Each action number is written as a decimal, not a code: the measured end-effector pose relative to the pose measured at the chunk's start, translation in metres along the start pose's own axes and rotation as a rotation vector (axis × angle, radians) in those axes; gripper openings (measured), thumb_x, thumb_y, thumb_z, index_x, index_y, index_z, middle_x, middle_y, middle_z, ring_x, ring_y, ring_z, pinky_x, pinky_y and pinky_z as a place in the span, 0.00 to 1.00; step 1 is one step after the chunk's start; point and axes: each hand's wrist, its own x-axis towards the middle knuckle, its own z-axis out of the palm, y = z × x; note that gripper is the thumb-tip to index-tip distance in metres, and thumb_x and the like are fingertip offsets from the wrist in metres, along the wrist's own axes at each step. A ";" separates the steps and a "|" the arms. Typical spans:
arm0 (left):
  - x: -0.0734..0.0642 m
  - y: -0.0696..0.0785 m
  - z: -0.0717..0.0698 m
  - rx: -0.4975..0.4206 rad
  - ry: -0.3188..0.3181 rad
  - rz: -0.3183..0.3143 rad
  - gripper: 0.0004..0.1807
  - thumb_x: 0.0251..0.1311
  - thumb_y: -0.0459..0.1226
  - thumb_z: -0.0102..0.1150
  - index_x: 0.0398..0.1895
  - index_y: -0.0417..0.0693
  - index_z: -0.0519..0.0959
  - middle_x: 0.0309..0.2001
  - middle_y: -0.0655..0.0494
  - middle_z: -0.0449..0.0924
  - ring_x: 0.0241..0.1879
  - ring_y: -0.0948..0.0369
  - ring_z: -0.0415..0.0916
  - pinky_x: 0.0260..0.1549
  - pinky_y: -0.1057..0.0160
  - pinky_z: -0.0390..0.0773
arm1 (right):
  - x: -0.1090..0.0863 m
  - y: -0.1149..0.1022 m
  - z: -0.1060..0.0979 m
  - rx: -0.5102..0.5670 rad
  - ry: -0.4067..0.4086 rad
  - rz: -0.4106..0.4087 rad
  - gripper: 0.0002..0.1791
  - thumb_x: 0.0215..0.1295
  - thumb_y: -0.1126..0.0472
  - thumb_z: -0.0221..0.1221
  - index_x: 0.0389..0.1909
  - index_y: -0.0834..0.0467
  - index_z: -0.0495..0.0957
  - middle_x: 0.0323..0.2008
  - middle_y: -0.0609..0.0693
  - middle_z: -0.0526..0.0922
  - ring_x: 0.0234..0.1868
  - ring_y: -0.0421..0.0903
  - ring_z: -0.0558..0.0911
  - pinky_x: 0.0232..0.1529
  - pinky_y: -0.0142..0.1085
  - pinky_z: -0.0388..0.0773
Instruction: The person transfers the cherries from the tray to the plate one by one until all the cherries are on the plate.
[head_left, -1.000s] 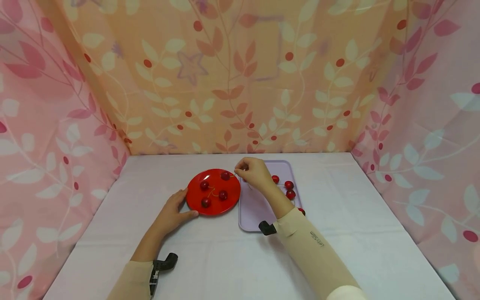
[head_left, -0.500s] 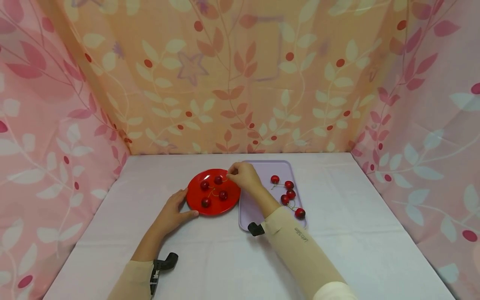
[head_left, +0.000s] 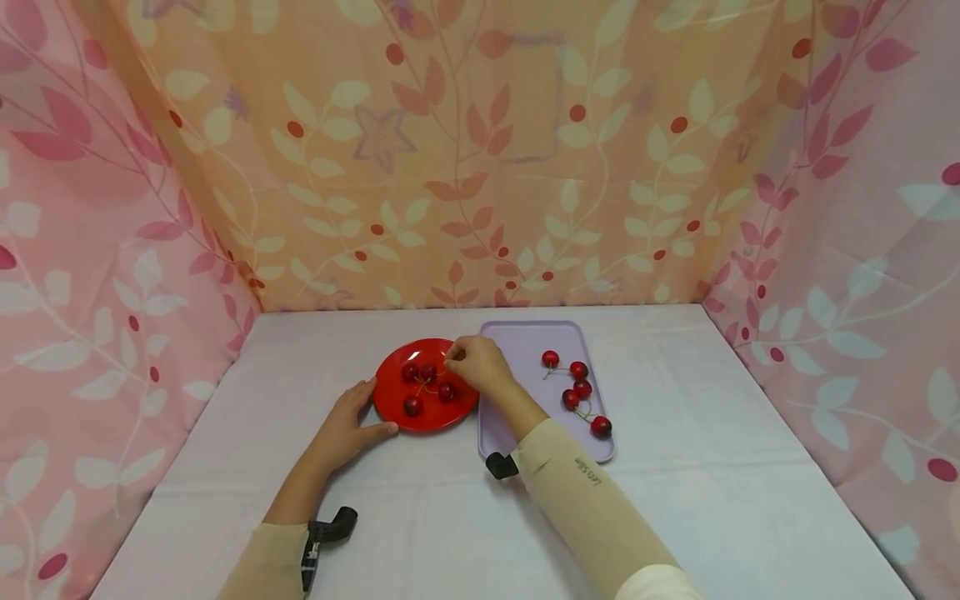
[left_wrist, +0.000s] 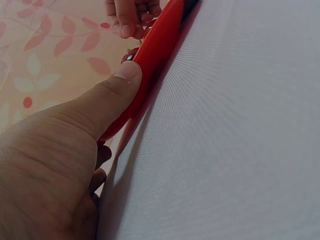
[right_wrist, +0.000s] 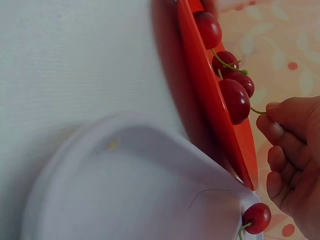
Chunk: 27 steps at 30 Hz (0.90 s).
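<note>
A red plate (head_left: 393,421) bears several dark red cherries with thin green stems, one of them a cherry (head_left: 412,406) near its front edge. My left hand (head_left: 345,429) holds the plate's left rim, its thumb (left_wrist: 112,95) against the edge in the left wrist view. Over the plate's right side, my right hand (head_left: 480,364) pinches the stem of a cherry (head_left: 428,372) between thumb and forefinger. That cherry sits close beside another cherry (head_left: 409,372); whether it bears on the plate cannot be told.
A lilac tray (head_left: 517,433) lies right of the plate, its left edge close to the plate's rim. Several cherries lie along its right side, including a cherry (head_left: 601,427) at the front right corner. White cloth (head_left: 420,517) covers the table, and patterned curtains (head_left: 480,167) surround it.
My right hand has moved left and slightly toward me, carrying the cherry by its stem from the plate's upper right to its middle. The left hand stays at the rim.
</note>
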 end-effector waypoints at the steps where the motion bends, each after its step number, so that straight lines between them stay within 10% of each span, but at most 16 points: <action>1: 0.000 0.000 0.000 0.001 0.003 0.004 0.60 0.52 0.62 0.73 0.82 0.48 0.54 0.80 0.43 0.55 0.80 0.41 0.46 0.73 0.32 0.54 | 0.000 0.000 0.001 -0.009 0.000 -0.002 0.04 0.64 0.57 0.69 0.30 0.49 0.85 0.28 0.40 0.85 0.34 0.40 0.81 0.41 0.35 0.80; 27: 0.001 -0.001 0.002 0.008 0.001 -0.002 0.59 0.52 0.62 0.73 0.82 0.49 0.54 0.80 0.45 0.55 0.80 0.42 0.46 0.72 0.32 0.55 | -0.016 -0.005 -0.028 -0.086 -0.006 -0.079 0.03 0.67 0.56 0.67 0.40 0.48 0.87 0.36 0.41 0.86 0.41 0.43 0.79 0.46 0.37 0.81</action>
